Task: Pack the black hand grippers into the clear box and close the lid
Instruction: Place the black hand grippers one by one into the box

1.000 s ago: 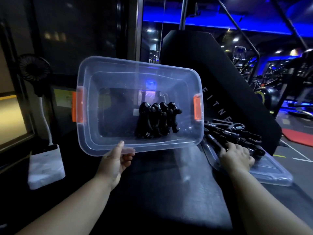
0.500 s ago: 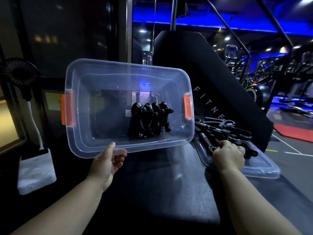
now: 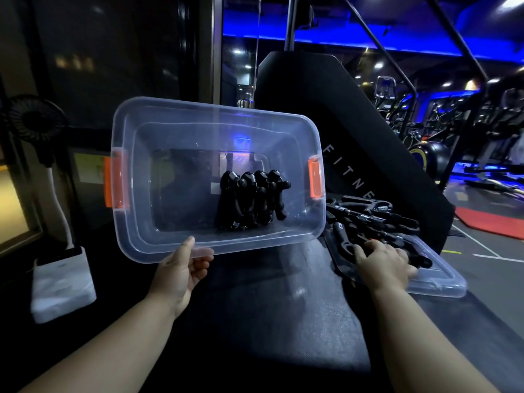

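The clear box (image 3: pixel 170 137) is thin, see-through plastic: light for its bulk, a little bendy and smooth enough to slip. The left hand (image 3: pixel 181 268) holds it tipped up with its open top facing the person. The thumb (image 3: pixel 187 245) lies on top of the near rim and the fingers (image 3: pixel 202 263) are curled under it, so the rim is pinched between them. A one-sided pinch like this will likely let the box twist as weight goes in. A surer hold would be at both short ends.

Under and beyond the fingers of the right hand (image 3: pixel 382 262) lies the lid (image 3: pixel 442 282), flat, thin and probably springy. It is best lifted by its edge once it is bare.

On the lid is a heap of hand grippers (image 3: pixel 365 211), stiff, fairly heavy for their size, and tangled, so they may snag each other. Each is best taken by one handle. The right hand's fingers are spread over the heap and touch it. Whether they have closed on a gripper cannot be told.

More grippers (image 3: pixel 252 199) stand in a row inside the box, above the left thumb.

An orange latch (image 3: pixel 315 180) sits at each short end of the box.

The letters "FITNE" (image 3: pixel 348 171) read down the black panel (image 3: pixel 326 95) beyond the right fingertips. The rest is hidden.
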